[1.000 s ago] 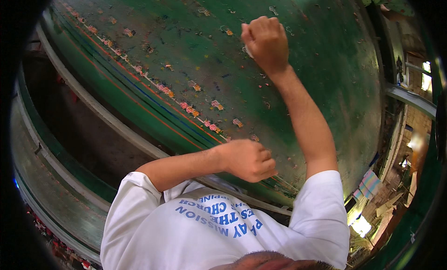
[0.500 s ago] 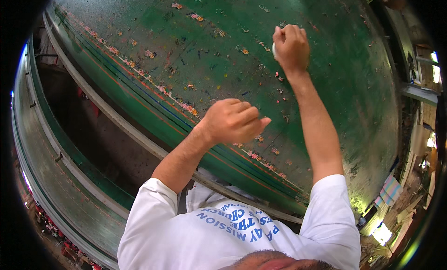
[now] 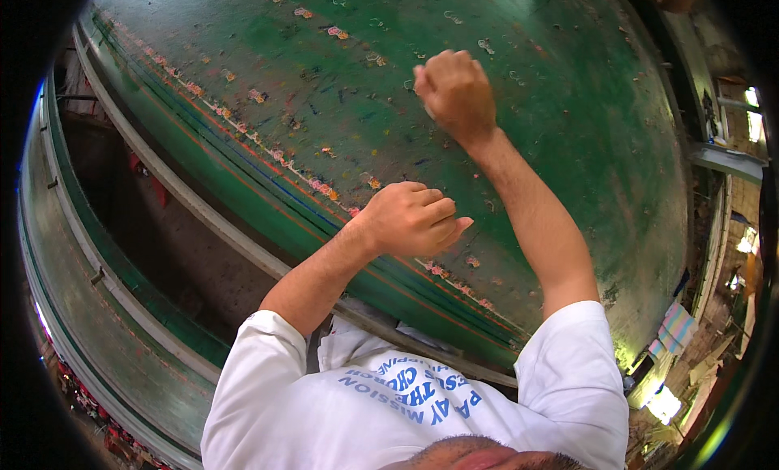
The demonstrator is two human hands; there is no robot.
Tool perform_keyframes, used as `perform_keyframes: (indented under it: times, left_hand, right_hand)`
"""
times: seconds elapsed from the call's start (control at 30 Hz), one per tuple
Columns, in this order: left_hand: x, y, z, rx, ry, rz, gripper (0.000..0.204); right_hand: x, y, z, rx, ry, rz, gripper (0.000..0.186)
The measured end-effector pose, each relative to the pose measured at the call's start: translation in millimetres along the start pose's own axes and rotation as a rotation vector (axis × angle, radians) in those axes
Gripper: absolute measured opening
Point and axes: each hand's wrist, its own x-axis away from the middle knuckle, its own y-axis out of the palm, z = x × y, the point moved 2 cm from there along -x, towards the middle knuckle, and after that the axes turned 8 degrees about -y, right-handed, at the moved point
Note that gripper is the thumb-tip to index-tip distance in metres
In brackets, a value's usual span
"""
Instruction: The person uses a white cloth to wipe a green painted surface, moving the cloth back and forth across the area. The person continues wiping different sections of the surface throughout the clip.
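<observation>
A wide green printing table (image 3: 584, 137) stretches out under my hands, its surface marked with paint specks. My left hand (image 3: 412, 218) is closed in a fist just above the near part of the table, thumb sticking out to the right. Whatever it may hold is hidden. Farther off and to the right, my right hand (image 3: 458, 97) is curled closed over the table. A small pale edge shows beneath its fingers, too little to name. Small pink and orange printed motifs (image 3: 337, 33) lie in slanting rows on the green surface.
Orange and blue lines run along the table's near side, beside its grey raised edge (image 3: 191, 194). Left of a dark gap stands a second long table (image 3: 97, 308). A striped cloth (image 3: 675, 330) hangs at the right, near a metal bracket (image 3: 726, 160).
My right hand has moved left and slightly nearer, toward my left hand, still closed. The pale thing under its fingers shows less now. My left hand has shifted only slightly.
</observation>
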Motion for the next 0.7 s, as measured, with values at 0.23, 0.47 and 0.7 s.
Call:
perform_keyframes:
  times: [0.23, 0.47, 0.7]
  left_hand:
    - [3, 6, -4, -0.003, 0.019, -0.019, 0.046]
    - [-1, -4, 7, 0.006, 0.021, 0.010, 0.049]
    - [-1, 9, 14, 0.093, 0.075, -0.060, 0.050]
  right_hand:
    - [46, -10, 186, 0.314, 0.298, 0.068, 0.023]
    - [55, -19, 130, 0.172, 0.243, 0.009, 0.024]
    - [75, -15, 211, 0.372, 0.591, 0.036, 0.023]
